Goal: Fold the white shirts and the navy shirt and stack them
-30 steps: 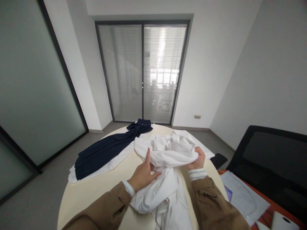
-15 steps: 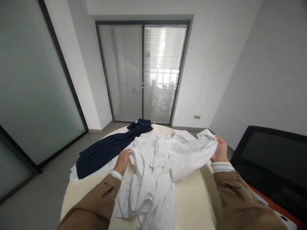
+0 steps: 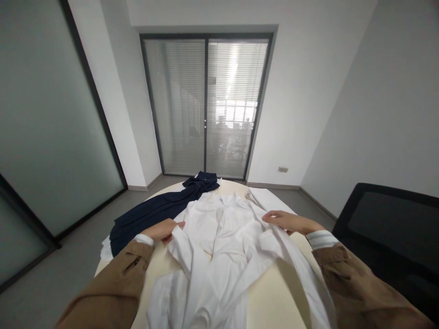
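one white shirt [image 3: 219,233] lies on one table [image 3: 274,297] between two hands: left hand [image 3: 161,230] pinching its edge, right hand [image 3: 290,221] touching its other side, grip unclear. one navy garment [image 3: 147,214] lies beyond.

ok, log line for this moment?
left hand: touching white shirt, left side | right hand: touching white shirt, right side | white shirt: wrinkled, on table | navy garment: far left

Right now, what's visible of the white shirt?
The white shirt is wrinkled, thin-looking cloth, spread loosely on the cream tabletop, a sleeve-like length trailing beside the right forearm. The left hand touches its left side, the right hand its right; whether they grip is unclear. Its near end leaves the frame.
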Demonstrator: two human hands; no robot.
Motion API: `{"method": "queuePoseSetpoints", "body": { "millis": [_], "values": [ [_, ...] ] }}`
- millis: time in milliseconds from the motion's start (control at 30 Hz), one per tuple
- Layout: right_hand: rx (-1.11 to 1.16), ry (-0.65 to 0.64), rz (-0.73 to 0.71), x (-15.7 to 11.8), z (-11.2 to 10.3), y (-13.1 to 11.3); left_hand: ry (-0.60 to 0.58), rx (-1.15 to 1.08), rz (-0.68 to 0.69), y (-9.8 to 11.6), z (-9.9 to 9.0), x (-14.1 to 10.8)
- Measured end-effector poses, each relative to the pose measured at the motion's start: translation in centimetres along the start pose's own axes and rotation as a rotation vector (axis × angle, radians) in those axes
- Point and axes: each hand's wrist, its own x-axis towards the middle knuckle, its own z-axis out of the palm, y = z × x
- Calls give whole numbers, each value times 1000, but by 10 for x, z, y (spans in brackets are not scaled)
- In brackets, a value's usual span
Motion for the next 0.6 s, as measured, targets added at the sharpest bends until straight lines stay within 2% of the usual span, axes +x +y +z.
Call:
{"method": "queuePoseSetpoints", "body": {
  "millis": [67, 133, 200, 267, 333, 467, 600],
  "values": [
    [-166, 83, -118, 15, 8, -2, 19, 67, -13, 1, -2, 14],
    [-402, 225, -223, 31, 17, -6, 138, 79, 29, 3, 0, 32],
    [-608, 356, -237, 46, 27, -9, 212, 18, 87, 5, 6, 48],
    [-742, 418, -210, 58, 36, -12, 220, -44, 116, 7, 13, 61],
    [-810, 424, -165, 67, 45, -14, 200, -37, 147, 9, 21, 71],
    [-832, 354, -64, 82, 56, -18, 114, 177, 322, 12, 35, 82],
    [-814, 285, -114, 91, 53, -22, 92, 251, 354, 9, 37, 93]
  ]
}}
